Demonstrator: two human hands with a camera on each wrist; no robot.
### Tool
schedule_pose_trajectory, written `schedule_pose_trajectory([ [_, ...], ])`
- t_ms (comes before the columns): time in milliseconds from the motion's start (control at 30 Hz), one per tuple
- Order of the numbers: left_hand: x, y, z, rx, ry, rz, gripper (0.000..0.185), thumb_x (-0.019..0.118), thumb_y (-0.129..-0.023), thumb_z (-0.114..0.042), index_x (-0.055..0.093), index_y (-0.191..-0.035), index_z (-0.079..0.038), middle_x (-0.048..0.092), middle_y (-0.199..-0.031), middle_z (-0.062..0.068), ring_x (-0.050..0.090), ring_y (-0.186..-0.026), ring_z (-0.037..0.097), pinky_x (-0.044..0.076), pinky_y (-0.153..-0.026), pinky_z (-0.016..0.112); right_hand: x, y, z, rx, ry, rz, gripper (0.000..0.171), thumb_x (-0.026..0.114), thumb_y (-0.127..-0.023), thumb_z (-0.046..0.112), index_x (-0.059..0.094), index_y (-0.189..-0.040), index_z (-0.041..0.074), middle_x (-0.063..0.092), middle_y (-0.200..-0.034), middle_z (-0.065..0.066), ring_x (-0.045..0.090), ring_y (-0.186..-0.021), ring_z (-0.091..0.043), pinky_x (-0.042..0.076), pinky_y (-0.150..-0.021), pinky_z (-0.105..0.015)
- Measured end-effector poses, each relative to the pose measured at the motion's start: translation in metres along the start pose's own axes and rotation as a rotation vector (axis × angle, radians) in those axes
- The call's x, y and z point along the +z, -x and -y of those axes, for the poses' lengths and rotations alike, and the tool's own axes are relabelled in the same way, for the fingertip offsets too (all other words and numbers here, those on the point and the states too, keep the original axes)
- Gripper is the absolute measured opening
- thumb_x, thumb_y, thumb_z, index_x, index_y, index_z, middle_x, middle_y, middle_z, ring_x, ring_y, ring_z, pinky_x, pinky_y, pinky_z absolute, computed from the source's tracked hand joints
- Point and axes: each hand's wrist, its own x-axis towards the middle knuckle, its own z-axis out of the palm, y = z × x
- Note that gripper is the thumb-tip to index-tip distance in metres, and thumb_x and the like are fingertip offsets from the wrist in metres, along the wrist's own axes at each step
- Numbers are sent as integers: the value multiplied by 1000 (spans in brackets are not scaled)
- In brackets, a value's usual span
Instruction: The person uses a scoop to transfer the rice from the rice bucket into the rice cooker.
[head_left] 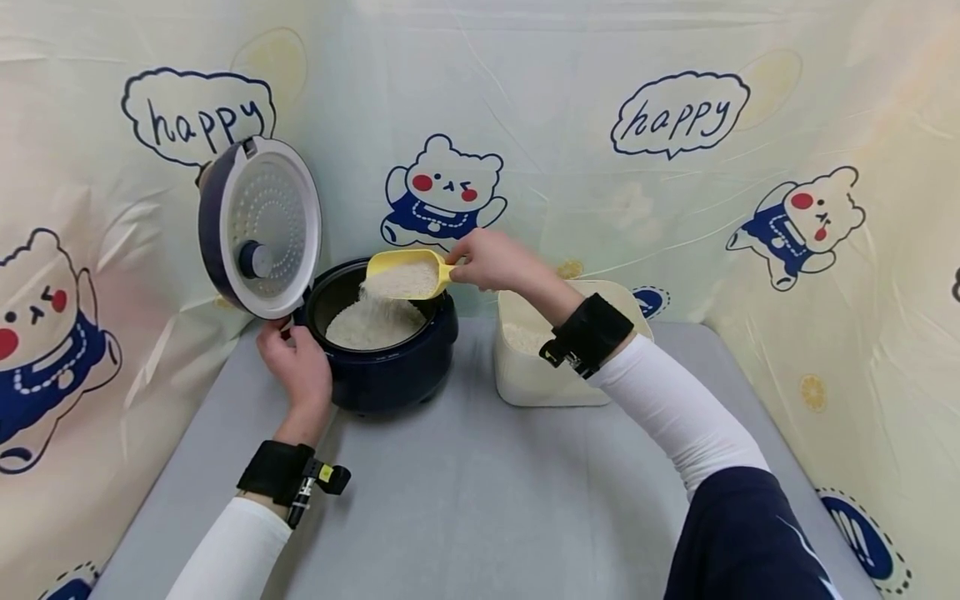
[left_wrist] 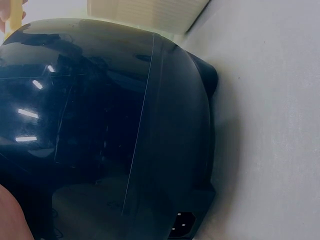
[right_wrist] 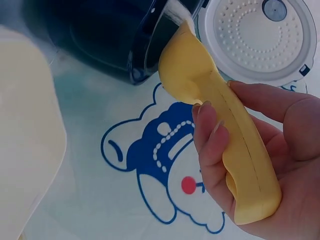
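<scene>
A dark blue rice cooker (head_left: pixel 390 379) stands on the table with its lid (head_left: pixel 273 217) raised at the left. White rice (head_left: pixel 375 325) lies in its pot. My right hand (head_left: pixel 491 260) grips the handle of a yellow scoop (right_wrist: pixel 245 150), its fingers curled round it. Tilted over the pot, the scoop bears rice (head_left: pixel 408 279), and grains fall from its left edge. My left hand (head_left: pixel 300 367) touches the cooker's left side beneath the lid; its fingertips are mostly hidden. In the left wrist view the cooker's glossy side (left_wrist: pixel 100 110) fills much of the frame.
A cream-coloured bin (head_left: pixel 555 383) with rice in it stands right of the cooker, beneath my right forearm. A grey cloth (head_left: pixel 480 500) covers the table. A printed curtain (head_left: pixel 562 125) hangs close behind and at both sides. The cooker's power socket (left_wrist: pixel 183 225) has no cord in it.
</scene>
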Motion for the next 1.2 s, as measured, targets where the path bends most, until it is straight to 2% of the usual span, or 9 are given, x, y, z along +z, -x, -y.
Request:
schedule_pose_trajectory([
  [300, 0, 0, 2, 4, 5, -4, 35, 41, -103, -5, 56, -133, 7, 48, -129, 9, 39, -106, 11, 32, -90, 24, 10, -3, 11, -43, 171, -101, 33, 62, -102, 20, 72, -132, 10, 72, -124, -5, 59, -95, -21, 44, -74, -29],
  [733, 0, -1, 4, 6, 0, -7, 35, 42, -103, -7, 57, -133, 4, 48, -129, 6, 41, -108, 11, 33, -92, 24, 20, 1, 14, -75, 300, -250, 32, 62, -103, 21, 72, -133, 15, 71, -125, -5, 61, -107, -22, 53, -75, -34],
  [967, 1, -2, 4, 8, 2, -25, 35, 42, -103, -5, 58, -132, 6, 50, -130, 9, 42, -107, 10, 33, -91, 24, 25, 4, 16, -111, 380, -332, 31, 62, -105, 23, 70, -135, 19, 66, -111, -6, 57, -89, -21, 49, -69, -32],
  [1200, 2, -2, 3, 3, 5, -22, 36, 43, -102, -5, 58, -132, 6, 49, -128, 7, 42, -108, 10, 34, -93, 23, 32, 6, 13, -211, 441, -443, 28, 60, -106, 21, 69, -132, 19, 61, -104, -7, 56, -79, -20, 48, -64, -31],
])
